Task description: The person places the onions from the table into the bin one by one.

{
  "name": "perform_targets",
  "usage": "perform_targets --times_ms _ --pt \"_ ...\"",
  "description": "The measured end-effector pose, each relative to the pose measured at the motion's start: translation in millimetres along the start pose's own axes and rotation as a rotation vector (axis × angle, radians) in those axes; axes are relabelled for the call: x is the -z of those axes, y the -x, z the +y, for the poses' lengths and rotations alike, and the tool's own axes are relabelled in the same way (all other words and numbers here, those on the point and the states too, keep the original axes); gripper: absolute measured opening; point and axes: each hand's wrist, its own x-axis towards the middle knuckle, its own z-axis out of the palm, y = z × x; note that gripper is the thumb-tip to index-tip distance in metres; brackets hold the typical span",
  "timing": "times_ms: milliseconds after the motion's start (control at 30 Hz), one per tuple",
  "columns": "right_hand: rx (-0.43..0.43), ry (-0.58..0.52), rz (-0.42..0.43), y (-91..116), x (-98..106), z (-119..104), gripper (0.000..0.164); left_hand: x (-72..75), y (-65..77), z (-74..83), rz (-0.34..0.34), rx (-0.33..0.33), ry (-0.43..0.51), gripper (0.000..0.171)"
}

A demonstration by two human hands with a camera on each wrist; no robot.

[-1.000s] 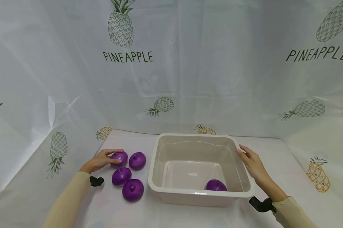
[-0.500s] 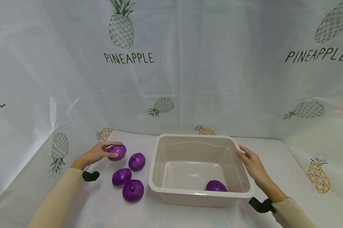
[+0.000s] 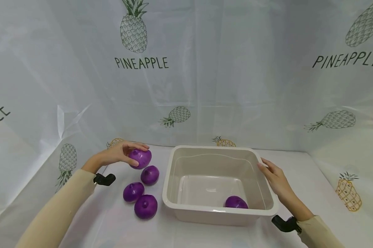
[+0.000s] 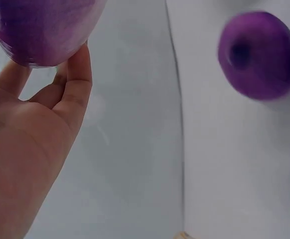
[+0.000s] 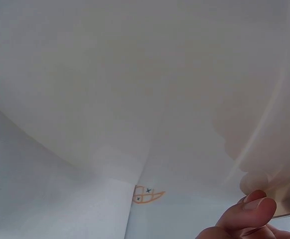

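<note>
My left hand (image 3: 119,153) holds a purple onion (image 3: 142,158) in the air at the left of the head view, thumb at the near side and fingers over the top. The left wrist view shows this onion (image 4: 48,30) against the fingers, partly cut off by the frame. Below it on the table lie a second onion (image 3: 149,175), a third onion (image 3: 133,192) and another onion (image 3: 145,207). My right hand (image 3: 277,177) grips the right rim of a beige plastic tub (image 3: 209,215). One onion (image 3: 236,202) sits inside, half hidden by the tub's front wall.
A white table surface (image 3: 127,234) lies under everything. Behind and at the sides hangs a pale sheet (image 3: 236,86) printed with pineapples. Black wrist mounts stick out from the left sleeve (image 3: 71,193) and the right sleeve (image 3: 319,232).
My left hand has lifted its onion off the table, first slightly left, then up and right above the others. The right hand stays on the tub's rim.
</note>
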Motion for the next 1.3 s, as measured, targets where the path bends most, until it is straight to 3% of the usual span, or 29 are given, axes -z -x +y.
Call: perform_targets --times_ms 333,700,1300 --pt "0.03 -0.023 0.006 0.1 0.1 -1.3 0.058 -17.4 -38.5 35.0 -0.135 -0.042 0.033 0.052" --pt "0.042 -0.024 0.008 0.2 1.2 -0.7 0.056 -53.4 -91.1 75.7 -0.314 -0.106 -0.014 0.052" --pt "0.032 -0.009 0.003 -1.9 2.1 -0.9 0.055 -121.6 -164.0 88.4 -0.599 -0.135 -0.116 0.051"
